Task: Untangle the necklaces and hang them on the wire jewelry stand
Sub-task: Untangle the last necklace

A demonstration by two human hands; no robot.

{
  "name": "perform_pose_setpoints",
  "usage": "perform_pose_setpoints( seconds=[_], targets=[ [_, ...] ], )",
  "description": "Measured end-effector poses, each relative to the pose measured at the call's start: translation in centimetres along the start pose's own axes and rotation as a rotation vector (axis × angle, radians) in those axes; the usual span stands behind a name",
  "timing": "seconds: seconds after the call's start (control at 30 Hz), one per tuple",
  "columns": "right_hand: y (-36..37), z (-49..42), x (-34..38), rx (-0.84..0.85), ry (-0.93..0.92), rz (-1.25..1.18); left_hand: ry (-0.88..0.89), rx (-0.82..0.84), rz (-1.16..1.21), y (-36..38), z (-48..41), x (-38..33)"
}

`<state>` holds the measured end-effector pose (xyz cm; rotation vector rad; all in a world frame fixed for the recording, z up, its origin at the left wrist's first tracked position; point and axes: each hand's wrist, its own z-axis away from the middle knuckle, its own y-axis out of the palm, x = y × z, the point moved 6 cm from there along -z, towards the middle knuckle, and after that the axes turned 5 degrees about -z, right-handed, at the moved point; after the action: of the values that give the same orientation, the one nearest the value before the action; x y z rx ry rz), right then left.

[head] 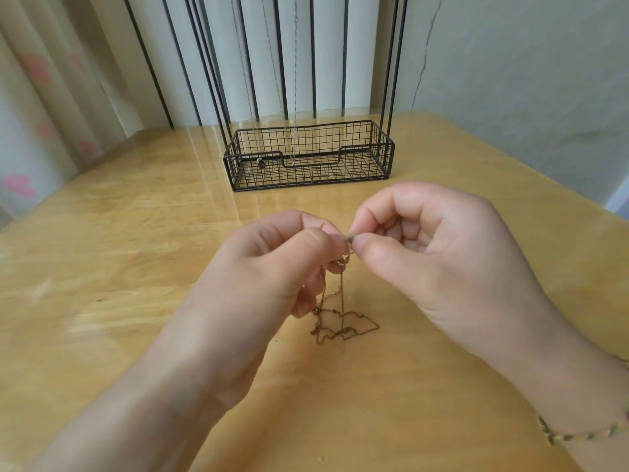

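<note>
Both hands pinch a thin gold chain necklace (pixel 340 318) mid-surface: left hand (pixel 272 267) and right hand (pixel 442 267) fingers closed on its top, slack pooling on the glossy wooden surface (pixel 119 250). Toward the far edge stands the black wire jewelry stand (pixel 308 155), fine chains hanging into its mesh basket.
</note>
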<state>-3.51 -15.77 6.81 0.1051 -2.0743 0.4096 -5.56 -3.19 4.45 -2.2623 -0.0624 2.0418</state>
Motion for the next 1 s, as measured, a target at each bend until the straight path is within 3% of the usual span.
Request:
perform_pose_setpoints(
  seconds=[0.53, 1.0],
  targets=[
    [-0.2, 0.2, 0.3, -0.051, -0.054, 0.059, -0.032, -0.005, 0.099, -0.1, -0.2, 0.0],
    [-0.2, 0.3, 1.2, -0.086, -0.188, 0.275, 0.043, -0.088, -0.022, -0.6, 0.1, -0.3]
  ],
)
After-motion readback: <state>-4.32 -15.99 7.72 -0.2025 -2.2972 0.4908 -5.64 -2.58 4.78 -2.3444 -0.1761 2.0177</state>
